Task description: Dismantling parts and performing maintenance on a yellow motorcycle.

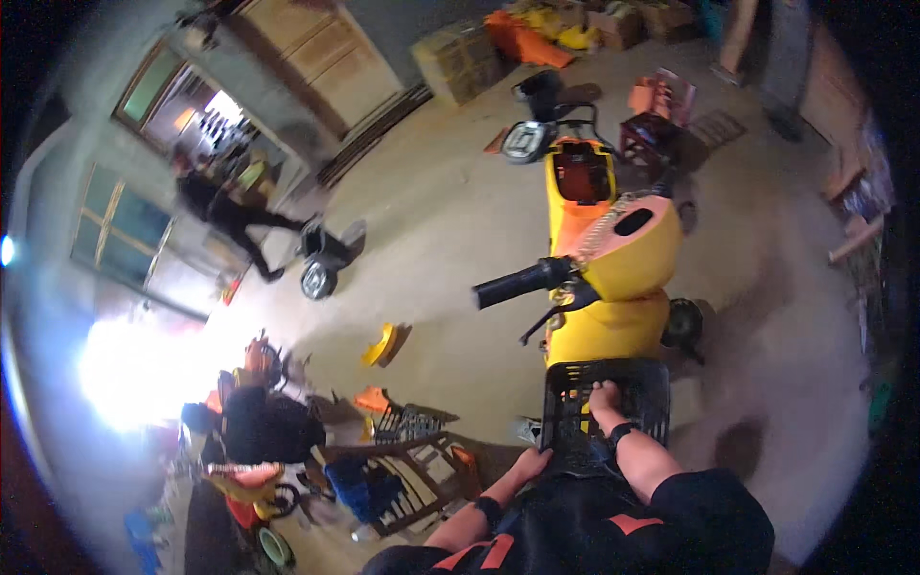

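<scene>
While the left hand (533, 464) touches the near left corner of the black basket (655, 395) in the head view, the right hand (605, 396) is inside it with fingers curled. Whether that hand pinches anything, I cannot tell; the left one's fingers are partly hidden, so its grip is unclear too. The basket sits between the person's body and the yellow scooter (611, 331), just beside its front; whether it is fastened there does not show. The step in hand looks like handling or seating this basket. The next move probably calls for steadying its rim with the left while the right works inside, clear of the brake lever (539, 327).
</scene>
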`<action>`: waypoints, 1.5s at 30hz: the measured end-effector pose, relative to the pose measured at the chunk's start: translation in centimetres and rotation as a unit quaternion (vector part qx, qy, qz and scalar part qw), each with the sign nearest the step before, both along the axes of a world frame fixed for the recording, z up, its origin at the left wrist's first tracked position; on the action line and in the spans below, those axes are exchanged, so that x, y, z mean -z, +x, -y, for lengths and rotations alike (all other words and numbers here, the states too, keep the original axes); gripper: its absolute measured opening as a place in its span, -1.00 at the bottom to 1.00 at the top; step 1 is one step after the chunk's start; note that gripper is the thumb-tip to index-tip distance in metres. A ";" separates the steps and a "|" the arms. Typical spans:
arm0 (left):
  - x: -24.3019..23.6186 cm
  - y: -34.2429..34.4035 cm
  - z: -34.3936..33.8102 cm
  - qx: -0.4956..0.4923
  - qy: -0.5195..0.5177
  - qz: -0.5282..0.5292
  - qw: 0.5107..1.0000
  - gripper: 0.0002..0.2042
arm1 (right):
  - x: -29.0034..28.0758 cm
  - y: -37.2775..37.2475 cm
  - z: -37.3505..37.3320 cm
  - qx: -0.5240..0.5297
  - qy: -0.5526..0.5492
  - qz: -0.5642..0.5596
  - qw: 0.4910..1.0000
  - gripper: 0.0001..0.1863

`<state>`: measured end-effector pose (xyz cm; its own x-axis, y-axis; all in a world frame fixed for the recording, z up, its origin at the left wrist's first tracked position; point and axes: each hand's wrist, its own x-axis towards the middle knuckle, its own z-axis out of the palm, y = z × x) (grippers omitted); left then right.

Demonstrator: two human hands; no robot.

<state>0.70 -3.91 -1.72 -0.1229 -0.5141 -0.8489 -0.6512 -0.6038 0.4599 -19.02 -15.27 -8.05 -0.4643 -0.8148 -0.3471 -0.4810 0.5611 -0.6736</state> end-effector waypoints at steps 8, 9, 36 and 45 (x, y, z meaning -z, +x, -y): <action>2.0 -0.2 -0.9 -0.045 -0.123 -0.009 0.991 -0.55 | 2.3 -0.8 1.0 0.205 0.079 0.345 0.913 -0.74; 1.9 -0.6 -0.5 -0.043 -0.125 -0.017 0.991 -0.56 | 1.8 -1.5 1.4 0.157 0.093 0.304 0.935 -0.74; 1.6 0.7 0.9 -0.069 0.006 -0.094 0.993 -0.39 | -2.4 -4.6 1.1 -0.127 0.179 0.205 0.954 -0.70; 5.1 1.1 0.0 -0.077 -0.041 -0.143 0.986 -0.34 | -4.4 -8.2 -0.6 -0.175 0.195 0.235 0.936 -0.75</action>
<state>1.78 -3.94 -6.79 -0.2657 -0.6110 -0.7457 -0.3920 -0.6382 0.6626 -27.27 -14.68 -3.64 0.0867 -0.6577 -0.7483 -0.3835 0.6712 -0.6344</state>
